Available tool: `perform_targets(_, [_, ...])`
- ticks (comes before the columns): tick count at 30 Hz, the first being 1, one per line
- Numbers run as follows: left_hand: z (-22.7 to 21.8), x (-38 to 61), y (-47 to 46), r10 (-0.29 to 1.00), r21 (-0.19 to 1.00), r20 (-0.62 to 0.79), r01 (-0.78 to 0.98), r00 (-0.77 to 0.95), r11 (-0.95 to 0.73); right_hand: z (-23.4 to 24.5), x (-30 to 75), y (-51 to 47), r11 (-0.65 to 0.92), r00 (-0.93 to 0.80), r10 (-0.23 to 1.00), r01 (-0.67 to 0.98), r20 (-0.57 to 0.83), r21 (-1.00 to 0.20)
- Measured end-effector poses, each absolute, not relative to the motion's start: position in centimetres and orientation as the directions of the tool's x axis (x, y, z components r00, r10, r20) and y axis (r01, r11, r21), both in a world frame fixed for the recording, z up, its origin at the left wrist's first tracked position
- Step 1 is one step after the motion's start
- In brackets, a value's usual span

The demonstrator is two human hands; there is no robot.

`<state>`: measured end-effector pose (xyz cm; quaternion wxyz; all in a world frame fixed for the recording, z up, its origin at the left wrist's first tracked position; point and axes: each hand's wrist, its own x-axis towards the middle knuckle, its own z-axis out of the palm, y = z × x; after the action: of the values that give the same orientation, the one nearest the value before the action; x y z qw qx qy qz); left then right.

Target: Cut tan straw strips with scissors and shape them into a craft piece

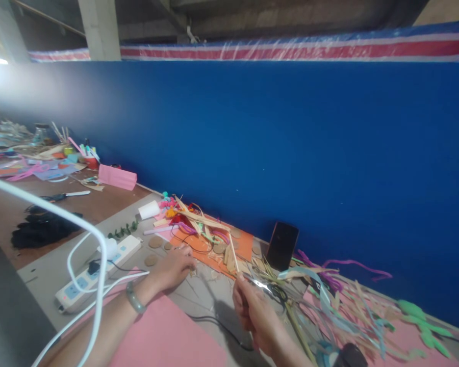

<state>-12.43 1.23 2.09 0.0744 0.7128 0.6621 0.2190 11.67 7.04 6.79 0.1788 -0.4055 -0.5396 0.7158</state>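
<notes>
My right hand [255, 317] is closed round a thin pale stick [233, 251], which points up and away from me; its lower end shows below the fist. Scissors [265, 288] with black handles lie just right of that hand. My left hand [176, 267], a bracelet on its wrist, rests by the near edge of an orange sheet [210, 260]. Its fingers are curled together, and a small yellowish bit shows at the fingertips, too small to name. Between and beyond the hands lie round wooden discs [155, 242] and a heap of dry husk strips [202, 218].
A power strip [99, 272] with white cables lies on the left, a white cable [49, 201] crossing close in front. A dark phone [282, 245] leans on the blue partition [290, 142]. Pink paper [168, 336] covers the near table; tangled strips [352, 306] lie right.
</notes>
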Motion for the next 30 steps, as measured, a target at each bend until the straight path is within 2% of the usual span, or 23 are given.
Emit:
perform_targets(4, [2.1,-12.3,1.3,0.980,0.343,0.194,0.932,0.050,-0.116,6.7,11.6,6.9,-0.355,-0.619,0.686,0.175,-0.383,-0.918])
perform_targets(9, [1.9,-12.3,1.4,0.978,0.349,0.203,0.930,0.043,-0.113,6.9,11.5,6.8,-0.345,-0.624,0.684,0.180,-0.378,-0.921])
perform_targets(12, [2.1,-12.3,1.5,0.975,0.404,0.222,0.907,0.024,-0.115,6.9,11.4,6.8,-0.341,-0.625,0.682,0.187,-0.380,-0.921])
perform_targets(15, [2.9,-11.9,1.2,0.965,0.546,0.261,0.829,-0.031,-0.121,6.7,11.4,6.9,-0.344,-0.617,0.690,0.181,-0.379,-0.921])
perform_targets(18, [4.2,-10.9,0.5,0.958,0.774,0.249,0.623,-0.142,-0.109,6.2,11.4,6.9,-0.351,-0.614,0.694,0.167,-0.376,-0.921])
perform_targets(21, [4.8,-9.2,-0.1,0.976,0.975,0.079,0.219,-0.203,-0.034,5.7,11.4,6.7,-0.304,-0.634,0.695,0.167,-0.338,-0.938])
perform_targets(23, [4.5,-8.1,-0.2,0.985,0.997,-0.003,-0.075,-0.171,-0.010,5.5,11.4,6.6,-0.242,-0.652,0.696,0.180,-0.300,-0.953])
perform_targets(25, [3.8,-7.1,-0.2,0.988,0.960,-0.052,-0.280,-0.143,0.010,5.4,11.3,6.4,-0.193,-0.667,0.691,0.202,-0.279,-0.960])
perform_targets(27, [3.3,-6.5,-0.1,0.990,0.934,-0.068,-0.355,-0.120,0.021,5.4,11.2,6.3,-0.167,-0.680,0.680,0.219,-0.273,-0.961])
perform_targets(30, [3.4,-6.0,-0.3,0.989,0.958,-0.041,-0.285,-0.142,-0.001,5.2,11.2,6.3,-0.187,-0.714,0.628,0.246,-0.308,-0.951])
